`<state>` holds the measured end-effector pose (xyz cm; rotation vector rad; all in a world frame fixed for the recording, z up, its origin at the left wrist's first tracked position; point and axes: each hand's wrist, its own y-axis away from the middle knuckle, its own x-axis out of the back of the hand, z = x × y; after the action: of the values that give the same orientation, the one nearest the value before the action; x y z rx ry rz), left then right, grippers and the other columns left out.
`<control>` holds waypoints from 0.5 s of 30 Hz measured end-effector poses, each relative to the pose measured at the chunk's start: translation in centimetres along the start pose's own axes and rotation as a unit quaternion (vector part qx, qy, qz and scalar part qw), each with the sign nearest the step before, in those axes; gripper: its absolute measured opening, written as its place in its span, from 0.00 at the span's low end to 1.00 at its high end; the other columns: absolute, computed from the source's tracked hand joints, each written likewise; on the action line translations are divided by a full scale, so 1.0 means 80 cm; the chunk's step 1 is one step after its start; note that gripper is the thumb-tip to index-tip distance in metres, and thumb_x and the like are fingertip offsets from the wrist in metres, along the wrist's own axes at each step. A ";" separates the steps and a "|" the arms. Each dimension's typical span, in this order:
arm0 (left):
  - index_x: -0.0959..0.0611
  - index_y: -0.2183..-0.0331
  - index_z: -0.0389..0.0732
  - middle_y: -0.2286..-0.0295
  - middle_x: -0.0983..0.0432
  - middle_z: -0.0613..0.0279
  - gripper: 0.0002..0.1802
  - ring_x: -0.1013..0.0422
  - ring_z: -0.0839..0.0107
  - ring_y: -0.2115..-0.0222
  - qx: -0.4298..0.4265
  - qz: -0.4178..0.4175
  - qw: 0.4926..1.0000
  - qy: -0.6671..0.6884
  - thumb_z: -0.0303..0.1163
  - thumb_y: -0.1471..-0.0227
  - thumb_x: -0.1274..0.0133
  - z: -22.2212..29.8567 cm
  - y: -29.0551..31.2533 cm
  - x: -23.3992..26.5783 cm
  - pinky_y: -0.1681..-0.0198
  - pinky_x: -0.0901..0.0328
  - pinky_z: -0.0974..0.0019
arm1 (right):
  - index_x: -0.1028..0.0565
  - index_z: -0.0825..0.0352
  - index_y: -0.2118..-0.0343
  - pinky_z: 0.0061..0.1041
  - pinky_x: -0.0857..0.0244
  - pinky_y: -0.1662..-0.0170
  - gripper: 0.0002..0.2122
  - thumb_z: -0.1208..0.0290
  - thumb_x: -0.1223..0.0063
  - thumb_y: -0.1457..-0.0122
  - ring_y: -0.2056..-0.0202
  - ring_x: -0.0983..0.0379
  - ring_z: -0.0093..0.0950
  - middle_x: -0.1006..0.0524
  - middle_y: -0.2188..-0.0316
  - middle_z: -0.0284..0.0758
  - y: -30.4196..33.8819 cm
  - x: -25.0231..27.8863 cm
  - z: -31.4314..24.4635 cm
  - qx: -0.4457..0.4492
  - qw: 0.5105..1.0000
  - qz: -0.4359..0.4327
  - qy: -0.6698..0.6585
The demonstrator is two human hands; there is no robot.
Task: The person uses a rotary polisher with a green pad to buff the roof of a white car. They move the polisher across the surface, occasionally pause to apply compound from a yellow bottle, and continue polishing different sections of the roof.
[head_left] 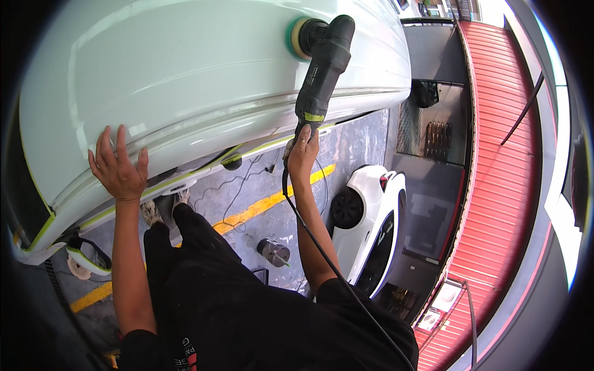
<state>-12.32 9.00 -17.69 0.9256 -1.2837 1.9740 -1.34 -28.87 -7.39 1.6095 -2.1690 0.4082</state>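
Note:
A black car polisher (322,74) reaches across the roof, its round pad (299,38) of tan and green foam against the white panel. My right hand (302,151) is wrapped round the rear end of its body, where the black power cord leaves and trails down past my arm. With fingers spread, my left hand (119,164) rests near the side edge of the white car roof (185,68). Nothing is in that hand. The pad's face is hidden against the panel.
Below lies a grey floor with a yellow line (266,207) and loose cords. A dark bucket (273,251) stands near my legs. Another white car (371,229) is parked at right, before a building with a red corrugated roof (501,123). A side mirror (90,255) juts out at lower left.

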 end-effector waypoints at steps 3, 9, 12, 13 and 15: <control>0.24 0.36 0.52 0.37 0.33 0.58 0.34 0.36 0.58 0.35 -0.002 0.005 1.000 0.000 0.60 0.34 0.55 -0.001 0.002 -0.001 0.29 0.53 0.41 | 0.30 0.68 0.51 0.23 0.41 0.81 0.20 0.51 0.57 0.23 0.85 0.36 0.19 0.33 0.82 0.28 -0.006 0.002 0.007 -0.014 1.000 0.007 0.008; 0.24 0.36 0.52 0.37 0.33 0.59 0.34 0.36 0.59 0.35 -0.004 0.009 1.000 -0.008 0.61 0.34 0.56 -0.005 0.004 -0.005 0.29 0.54 0.42 | 0.30 0.68 0.53 0.24 0.42 0.81 0.19 0.52 0.57 0.23 0.85 0.37 0.19 0.33 0.82 0.28 -0.015 0.002 0.019 -0.003 1.000 0.001 -0.010; 0.23 0.37 0.53 0.37 0.33 0.59 0.34 0.37 0.59 0.35 -0.006 0.008 1.000 -0.011 0.62 0.34 0.57 -0.005 0.005 -0.006 0.29 0.55 0.42 | 0.31 0.69 0.53 0.24 0.41 0.81 0.20 0.52 0.57 0.23 0.85 0.37 0.19 0.33 0.81 0.29 -0.020 0.005 0.028 0.002 1.000 0.005 -0.007; 0.23 0.37 0.53 0.37 0.33 0.60 0.34 0.37 0.60 0.35 -0.006 0.009 1.000 -0.011 0.62 0.34 0.57 -0.005 0.005 -0.006 0.29 0.55 0.42 | 0.31 0.69 0.53 0.24 0.41 0.81 0.20 0.52 0.57 0.23 0.84 0.37 0.19 0.34 0.81 0.29 -0.022 0.006 0.030 0.000 1.000 0.007 -0.006; 0.24 0.36 0.53 0.36 0.33 0.60 0.34 0.37 0.60 0.35 -0.008 0.012 1.000 -0.014 0.61 0.34 0.57 -0.005 0.005 -0.007 0.29 0.54 0.42 | 0.31 0.70 0.52 0.24 0.41 0.81 0.20 0.52 0.57 0.23 0.84 0.37 0.19 0.34 0.81 0.29 -0.023 0.008 0.031 -0.004 1.000 0.009 -0.005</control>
<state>-12.40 9.21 -18.43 0.9375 -1.3298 1.9721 -0.09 -31.07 -9.25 1.5912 -2.1920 0.3973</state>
